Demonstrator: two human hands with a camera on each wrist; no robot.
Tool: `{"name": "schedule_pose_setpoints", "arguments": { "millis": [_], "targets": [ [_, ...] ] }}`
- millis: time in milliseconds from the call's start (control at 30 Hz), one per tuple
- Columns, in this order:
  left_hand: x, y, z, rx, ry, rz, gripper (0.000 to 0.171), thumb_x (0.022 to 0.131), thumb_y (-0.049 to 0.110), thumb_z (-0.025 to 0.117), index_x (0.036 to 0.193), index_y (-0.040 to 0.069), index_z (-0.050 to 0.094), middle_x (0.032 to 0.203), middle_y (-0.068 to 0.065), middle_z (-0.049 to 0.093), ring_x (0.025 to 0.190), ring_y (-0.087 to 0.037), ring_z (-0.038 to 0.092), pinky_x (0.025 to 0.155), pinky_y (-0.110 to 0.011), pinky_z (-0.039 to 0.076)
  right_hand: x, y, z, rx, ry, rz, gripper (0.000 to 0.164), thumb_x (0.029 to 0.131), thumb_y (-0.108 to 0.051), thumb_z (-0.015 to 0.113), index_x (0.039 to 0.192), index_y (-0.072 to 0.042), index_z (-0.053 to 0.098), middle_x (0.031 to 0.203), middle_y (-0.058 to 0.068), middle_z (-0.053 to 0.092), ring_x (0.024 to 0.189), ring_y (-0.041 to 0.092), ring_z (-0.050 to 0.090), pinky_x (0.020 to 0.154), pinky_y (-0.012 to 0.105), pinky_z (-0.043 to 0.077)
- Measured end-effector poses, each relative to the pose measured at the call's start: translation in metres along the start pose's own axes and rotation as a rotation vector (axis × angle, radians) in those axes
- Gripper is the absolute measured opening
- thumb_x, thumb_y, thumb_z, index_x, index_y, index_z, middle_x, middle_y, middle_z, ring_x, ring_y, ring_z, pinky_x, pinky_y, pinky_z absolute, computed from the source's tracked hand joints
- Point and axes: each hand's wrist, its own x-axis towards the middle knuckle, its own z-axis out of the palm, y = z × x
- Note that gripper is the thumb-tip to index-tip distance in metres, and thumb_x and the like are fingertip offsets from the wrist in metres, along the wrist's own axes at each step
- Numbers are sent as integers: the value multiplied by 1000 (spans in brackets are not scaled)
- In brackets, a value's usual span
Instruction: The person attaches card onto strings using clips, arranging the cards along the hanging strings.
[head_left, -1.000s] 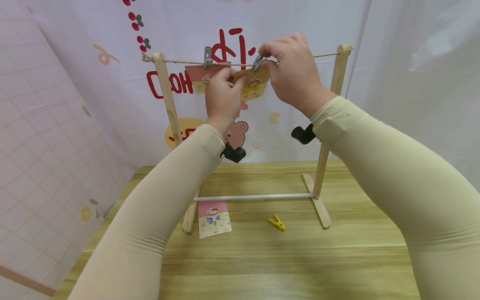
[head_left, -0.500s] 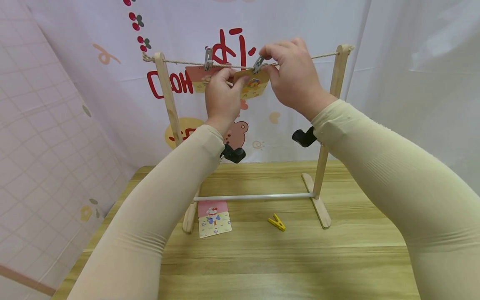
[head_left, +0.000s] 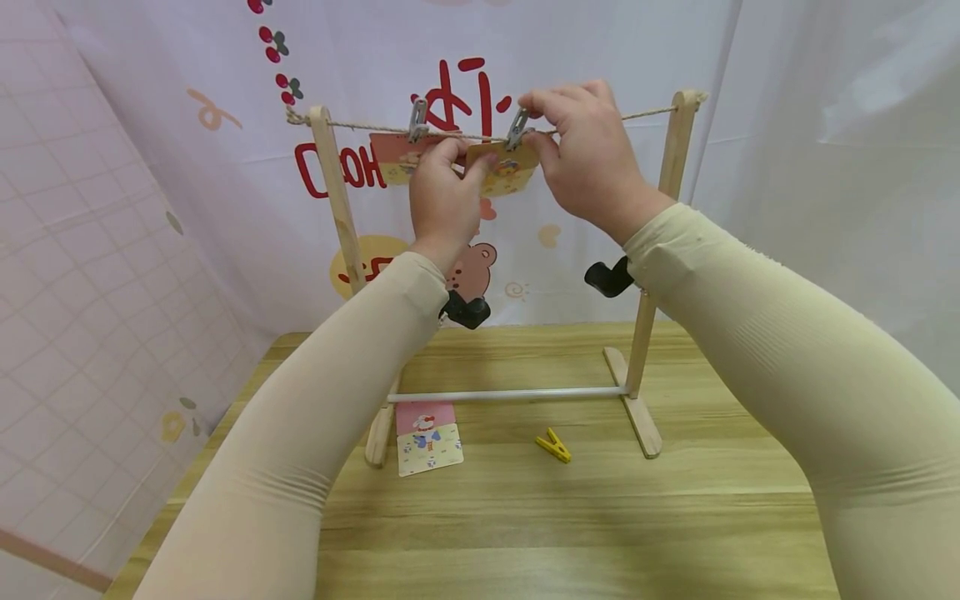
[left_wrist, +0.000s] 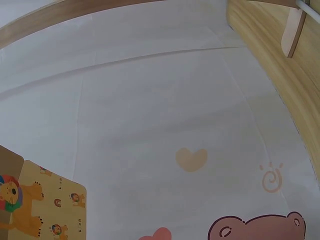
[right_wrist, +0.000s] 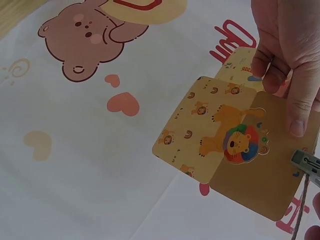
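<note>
My left hand (head_left: pixel 446 200) pinches the upper left edge of a lion card (head_left: pixel 510 179), between thumb and fingers. My right hand (head_left: pixel 596 158) holds a grey clothespin (head_left: pixel 517 129) between thumb and index finger, at the rope (head_left: pixel 360 126) and the card's top edge. In the right wrist view the clothespin's tip (right_wrist: pixel 302 159) lies over the brown part of the lion card (right_wrist: pixel 235 145). The left wrist view catches only part of that card (left_wrist: pixel 50 210). Left of it, a pink and yellow card (head_left: pixel 392 158) hangs from another grey clothespin (head_left: pixel 417 121), partly behind my left hand.
A wooden stand's right post (head_left: pixel 678 142) and left post (head_left: pixel 341 200) carry the rope. Low between them runs a white rod (head_left: pixel 510 394). On the wooden table (head_left: pixel 570 525) lie a yellow clothespin (head_left: pixel 553 446) and a pink and yellow card (head_left: pixel 427 442).
My right hand has sunk slightly, and the clothespin in it stands more upright. The rope and the hanging clothespin sit a little lower. My left hand has barely moved.
</note>
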Motion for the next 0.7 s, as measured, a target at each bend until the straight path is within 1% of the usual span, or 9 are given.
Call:
{"name": "schedule_pose_setpoints", "arguments": {
  "millis": [133,300,533,600,700],
  "targets": [
    [-2,-1,-1,-3,-1,9,33,99,39,72,121,15,72,118,0,68,105,-12,63,85,-24,54,-1,1,1,3,10,3,38,108,-21,59,145,-11,63,145,8,66,139,30,44,117,42,35],
    [-4,-2,-3,-19,5,27,34,100,38,71,124,14,70,118,1,68,102,-10,62,83,-23,54,-2,3,3,12,32,-1,43,108,-22,60,150,-13,59,147,7,65,138,29,44,116,41,35],
    [-6,-3,-3,-37,23,49,34,101,34,71,128,15,67,115,1,67,84,-14,59,72,-23,51,-4,6,4,36,72,-36,45,106,-22,63,151,-12,59,147,7,65,136,29,47,116,40,33],
    [-7,-4,-3,-32,28,56,33,102,33,71,129,15,66,116,1,67,84,-13,58,74,-22,50,-4,7,5,37,82,-45,45,106,-22,63,150,-12,59,146,7,66,136,30,47,116,40,33],
    [-7,-5,-3,-28,32,71,33,103,30,70,130,13,65,117,0,67,90,-10,57,79,-20,49,-5,9,5,38,95,-58,44,106,-21,64,149,-12,61,144,7,67,135,30,48,117,39,31]
  ]
}}
